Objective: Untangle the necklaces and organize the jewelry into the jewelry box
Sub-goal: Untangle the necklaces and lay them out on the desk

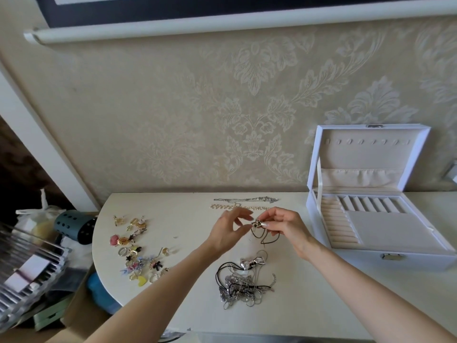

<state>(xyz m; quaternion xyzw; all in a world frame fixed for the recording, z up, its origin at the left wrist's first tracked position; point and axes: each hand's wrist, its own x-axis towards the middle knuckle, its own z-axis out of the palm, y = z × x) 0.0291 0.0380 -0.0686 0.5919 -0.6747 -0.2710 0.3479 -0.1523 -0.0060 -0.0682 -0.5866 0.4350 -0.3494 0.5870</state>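
While our right hand pinches the black cord necklace by its pendant just left of the jewelry box, we should ease loops apart slowly with our half-curled left hand, whose grip we cannot tell.
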